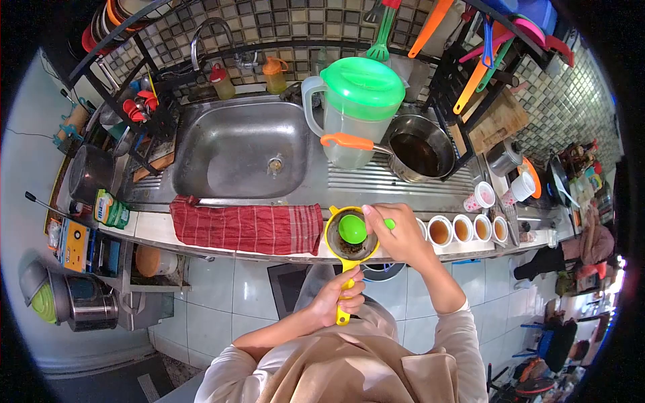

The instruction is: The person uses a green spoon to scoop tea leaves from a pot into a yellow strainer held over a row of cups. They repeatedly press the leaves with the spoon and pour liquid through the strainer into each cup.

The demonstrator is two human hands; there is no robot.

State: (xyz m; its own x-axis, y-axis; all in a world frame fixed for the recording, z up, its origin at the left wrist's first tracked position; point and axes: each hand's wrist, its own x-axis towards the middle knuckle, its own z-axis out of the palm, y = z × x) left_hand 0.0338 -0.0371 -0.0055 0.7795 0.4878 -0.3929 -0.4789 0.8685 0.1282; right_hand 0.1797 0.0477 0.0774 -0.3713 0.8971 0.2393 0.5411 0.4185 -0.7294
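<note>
My left hand (338, 296) is wrapped round the handle of a yellow strainer (348, 263), held level at the counter's front edge. Dark wet bits lie in its mesh. In my right hand (400, 234) is a green measuring scoop (353, 229), its round bowl inside the strainer's rim. Just right of this hand, white paper cups (440, 231) of brown liquid stand in a row, the nearest partly hidden by the hand. A folded red checked cloth (247, 228) lies left of the strainer.
Behind my hands, a clear pitcher with a green lid (363, 87) stands on the drainboard beside a saucepan (420, 153) of dark liquid. Its orange handle points left. The steel sink (228, 161) is at left. Stacked cups (482, 195) lie tilted at right.
</note>
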